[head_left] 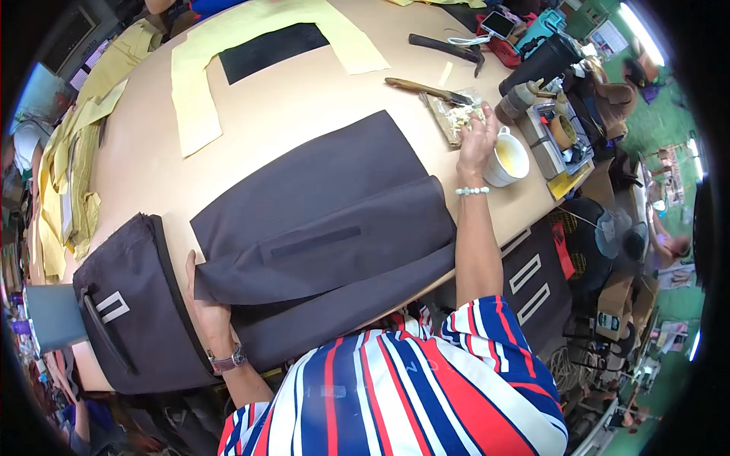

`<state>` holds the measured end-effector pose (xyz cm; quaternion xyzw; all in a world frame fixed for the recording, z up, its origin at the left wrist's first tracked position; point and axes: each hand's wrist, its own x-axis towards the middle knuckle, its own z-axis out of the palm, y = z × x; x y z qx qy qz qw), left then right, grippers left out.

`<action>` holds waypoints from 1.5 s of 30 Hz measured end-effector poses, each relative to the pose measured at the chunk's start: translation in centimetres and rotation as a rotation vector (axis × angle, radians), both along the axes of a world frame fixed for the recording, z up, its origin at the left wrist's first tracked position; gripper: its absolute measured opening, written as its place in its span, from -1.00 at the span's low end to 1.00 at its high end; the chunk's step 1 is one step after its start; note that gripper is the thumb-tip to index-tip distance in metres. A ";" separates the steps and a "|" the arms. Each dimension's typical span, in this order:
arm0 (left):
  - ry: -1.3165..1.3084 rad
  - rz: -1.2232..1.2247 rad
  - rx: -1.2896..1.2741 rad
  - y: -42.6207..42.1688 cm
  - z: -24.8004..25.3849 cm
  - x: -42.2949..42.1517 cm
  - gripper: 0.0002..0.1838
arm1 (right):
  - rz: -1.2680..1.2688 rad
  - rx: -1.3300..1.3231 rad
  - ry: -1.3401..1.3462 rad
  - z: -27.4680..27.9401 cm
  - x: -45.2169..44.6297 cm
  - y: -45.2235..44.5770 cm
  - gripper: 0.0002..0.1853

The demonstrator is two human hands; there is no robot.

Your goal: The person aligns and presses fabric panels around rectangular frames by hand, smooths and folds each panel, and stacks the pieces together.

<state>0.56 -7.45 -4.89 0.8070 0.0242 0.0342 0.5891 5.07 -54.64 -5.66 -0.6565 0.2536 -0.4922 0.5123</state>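
Note:
A dark fabric panel (327, 175) lies on the table in front of me, its near part folded over, with a narrow darker strip (315, 241) on it. My left hand (207, 310) holds the panel's left edge, some fingers hidden beneath the cloth. Over at the upper right, my right hand (477, 140) reaches down with bent fingers onto a small board (444, 121) covered in whitish bits. What those fingertips hold, if anything, is too small to make out. A wooden-handled brush (418, 87) rests across the board. Beside my right wrist stands a white cup (508, 161) with yellowish contents.
A hammer (449, 49) and a phone (498, 25) lie at the far right. Bottles (518, 99) and a tool box (559, 140) line the right edge. Yellow pieces (194, 99) lie at the back; stacked dark panels (144, 304) sit at the left.

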 end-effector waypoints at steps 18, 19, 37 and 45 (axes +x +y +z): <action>0.020 0.046 -0.143 -0.4 -0.3 0.3 -0.40 | 0.477 0.592 -0.239 6.0 -5.7 4.3 -0.51; 0.019 0.043 -0.096 -0.3 -0.1 0.1 -0.40 | 0.432 0.420 -0.094 5.9 -6.5 4.8 -0.48; 0.098 0.077 -0.354 -0.5 0.1 0.5 -0.38 | 0.750 -0.368 0.446 3.1 -7.3 6.2 0.03; 0.057 0.043 0.472 -0.5 2.1 0.2 -0.27 | 1.079 -0.042 0.509 6.1 -6.2 5.3 -0.04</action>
